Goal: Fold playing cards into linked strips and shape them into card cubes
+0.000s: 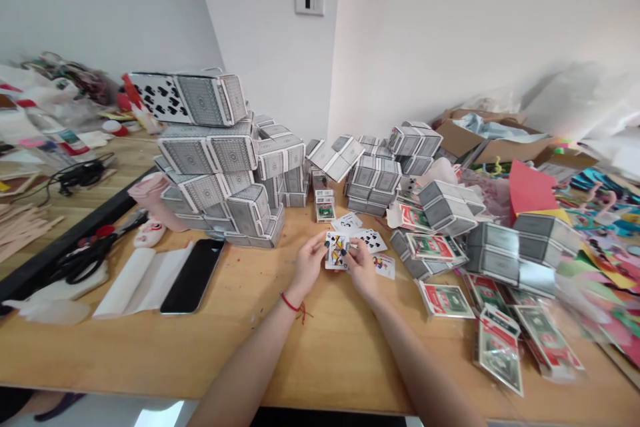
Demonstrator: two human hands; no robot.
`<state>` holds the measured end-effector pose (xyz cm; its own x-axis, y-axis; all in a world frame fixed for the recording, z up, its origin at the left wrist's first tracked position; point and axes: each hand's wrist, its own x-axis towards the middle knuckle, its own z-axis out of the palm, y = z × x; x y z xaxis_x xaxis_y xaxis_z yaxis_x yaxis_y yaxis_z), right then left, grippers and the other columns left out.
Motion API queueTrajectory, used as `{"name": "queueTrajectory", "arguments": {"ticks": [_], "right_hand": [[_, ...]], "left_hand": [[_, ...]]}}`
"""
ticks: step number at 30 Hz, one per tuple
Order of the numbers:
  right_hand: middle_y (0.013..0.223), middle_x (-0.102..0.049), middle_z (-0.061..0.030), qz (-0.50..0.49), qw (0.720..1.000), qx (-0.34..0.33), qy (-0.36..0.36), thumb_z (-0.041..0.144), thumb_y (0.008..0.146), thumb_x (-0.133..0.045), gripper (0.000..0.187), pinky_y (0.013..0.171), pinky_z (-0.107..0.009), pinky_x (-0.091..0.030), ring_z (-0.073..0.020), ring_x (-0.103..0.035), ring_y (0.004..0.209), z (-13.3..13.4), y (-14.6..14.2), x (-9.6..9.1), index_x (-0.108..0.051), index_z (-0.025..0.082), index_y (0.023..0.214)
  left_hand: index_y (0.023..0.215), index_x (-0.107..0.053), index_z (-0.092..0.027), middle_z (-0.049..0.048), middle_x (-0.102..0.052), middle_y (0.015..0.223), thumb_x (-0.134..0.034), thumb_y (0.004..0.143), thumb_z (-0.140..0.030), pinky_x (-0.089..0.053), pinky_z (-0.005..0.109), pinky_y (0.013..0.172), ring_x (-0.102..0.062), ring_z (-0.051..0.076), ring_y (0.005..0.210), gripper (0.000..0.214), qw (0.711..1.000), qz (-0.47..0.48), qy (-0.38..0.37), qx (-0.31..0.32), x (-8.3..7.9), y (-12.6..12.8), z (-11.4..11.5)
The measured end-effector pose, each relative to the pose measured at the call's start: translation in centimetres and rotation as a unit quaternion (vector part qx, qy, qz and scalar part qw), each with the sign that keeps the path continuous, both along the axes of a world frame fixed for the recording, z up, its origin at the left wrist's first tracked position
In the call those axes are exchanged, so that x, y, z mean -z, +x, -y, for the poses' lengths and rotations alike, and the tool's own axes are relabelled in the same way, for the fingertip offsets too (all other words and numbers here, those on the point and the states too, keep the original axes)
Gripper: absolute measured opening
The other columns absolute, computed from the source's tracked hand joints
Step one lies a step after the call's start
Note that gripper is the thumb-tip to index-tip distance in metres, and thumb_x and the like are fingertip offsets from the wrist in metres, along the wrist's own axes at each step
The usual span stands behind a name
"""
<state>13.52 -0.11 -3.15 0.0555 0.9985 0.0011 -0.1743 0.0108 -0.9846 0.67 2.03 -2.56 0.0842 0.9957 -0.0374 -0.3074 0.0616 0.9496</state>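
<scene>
My left hand [309, 261] and my right hand [362, 268] meet over the middle of the table. Between them they pinch a playing card [335, 248], a queen, face up; whether more cards lie under it I cannot tell. Loose playing cards [371, 240] lie face up on the wood just beyond and to the right of my fingers. Behind them stand small card packs [325, 209]. To the left rises a tall stack of blocks folded from grey-backed cards [207, 153], and more such blocks [374, 177] are piled behind to the right.
A black phone [193, 277], a white paper roll [133, 277] and black scissors [83, 257] lie to the left. Red and green card boxes [447, 300] are scattered at the right. Further right are an open cardboard box [463, 141] and coloured paper [530, 190].
</scene>
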Motion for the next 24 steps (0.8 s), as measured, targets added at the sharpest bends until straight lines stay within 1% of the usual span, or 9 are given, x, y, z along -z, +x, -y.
{"name": "queueTrajectory", "arguments": {"ticks": [2, 4, 6, 10, 14, 19, 24], "right_hand": [[0.059, -0.054, 0.0043, 0.037, 0.999, 0.019, 0.022, 0.034, 0.070, -0.057, 0.022, 0.051, -0.023, -0.039, -0.0130, -0.050, 0.052, 0.07, 0.08, -0.04, -0.048, 0.022, 0.087], [0.061, -0.055, 0.0027, 0.053, 0.998, 0.022, 0.028, 0.037, 0.072, -0.056, 0.022, 0.053, -0.023, -0.039, -0.0134, -0.051, 0.056, 0.02, 0.22, -0.08, -0.051, 0.021, 0.086], [0.061, -0.056, 0.0025, 0.055, 0.998, 0.020, 0.022, 0.039, 0.072, -0.055, 0.028, 0.051, -0.023, -0.037, -0.0127, -0.049, 0.055, -0.10, 0.37, -0.09, -0.053, 0.019, 0.092], [0.056, -0.052, 0.0047, 0.054, 0.998, 0.030, 0.016, 0.039, 0.071, -0.056, 0.042, 0.045, -0.020, -0.031, -0.0093, -0.041, 0.046, -0.28, 0.52, -0.08, -0.050, 0.017, 0.107], [0.054, -0.049, 0.0058, 0.044, 0.999, 0.029, 0.009, 0.038, 0.070, -0.056, 0.047, 0.042, -0.020, -0.028, -0.0085, -0.037, 0.044, -0.27, 0.51, -0.18, -0.049, 0.017, 0.111], [0.057, -0.052, 0.0044, 0.025, 0.999, 0.029, -0.002, 0.039, 0.068, -0.058, 0.047, 0.043, -0.020, -0.030, -0.0093, -0.040, 0.046, -0.26, 0.40, -0.15, -0.050, 0.018, 0.109], [0.059, -0.056, 0.0030, -0.035, 0.998, 0.004, -0.047, 0.041, 0.065, -0.061, 0.046, 0.043, -0.021, -0.033, -0.0094, -0.043, 0.044, -0.27, 0.36, -0.33, -0.054, 0.019, 0.104]], "left_hand": [[0.108, -0.058, -0.015, 0.0083, -0.067, 0.097, -0.056, 0.069, -0.019, -0.051, 0.029, 0.070, -0.063, 0.018, 0.082, 0.040, 0.999, -0.029, 0.020, -0.012, 0.22, -0.18, -0.14], [0.106, -0.060, -0.014, 0.0085, -0.067, 0.096, -0.056, 0.069, -0.019, -0.051, 0.030, 0.071, -0.064, 0.018, 0.081, 0.038, 0.998, -0.047, 0.024, -0.015, 0.42, -0.28, -0.22], [0.106, -0.059, -0.014, 0.0086, -0.068, 0.095, -0.056, 0.069, -0.018, -0.052, 0.030, 0.069, -0.064, 0.018, 0.079, 0.038, 0.998, -0.055, 0.023, -0.012, 0.55, -0.33, -0.26], [0.105, -0.060, -0.013, 0.0094, -0.067, 0.098, -0.056, 0.068, -0.017, -0.052, 0.030, 0.071, -0.064, 0.019, 0.084, 0.037, 0.998, -0.050, 0.021, -0.013, 0.56, -0.31, -0.28], [0.104, -0.060, -0.013, 0.0091, -0.067, 0.097, -0.057, 0.068, -0.017, -0.052, 0.031, 0.072, -0.064, 0.020, 0.084, 0.036, 0.999, -0.041, 0.009, -0.013, 0.48, -0.27, -0.32], [0.101, -0.061, -0.013, 0.0087, -0.068, 0.096, -0.058, 0.068, -0.017, -0.052, 0.030, 0.071, -0.064, 0.019, 0.083, 0.033, 0.999, -0.033, 0.000, -0.018, 0.34, -0.24, -0.23], [0.101, -0.061, -0.013, 0.0088, -0.069, 0.092, -0.059, 0.068, -0.020, -0.052, 0.029, 0.068, -0.064, 0.018, 0.077, 0.033, 0.999, -0.027, -0.008, -0.023, 0.16, -0.10, 0.00]]}}
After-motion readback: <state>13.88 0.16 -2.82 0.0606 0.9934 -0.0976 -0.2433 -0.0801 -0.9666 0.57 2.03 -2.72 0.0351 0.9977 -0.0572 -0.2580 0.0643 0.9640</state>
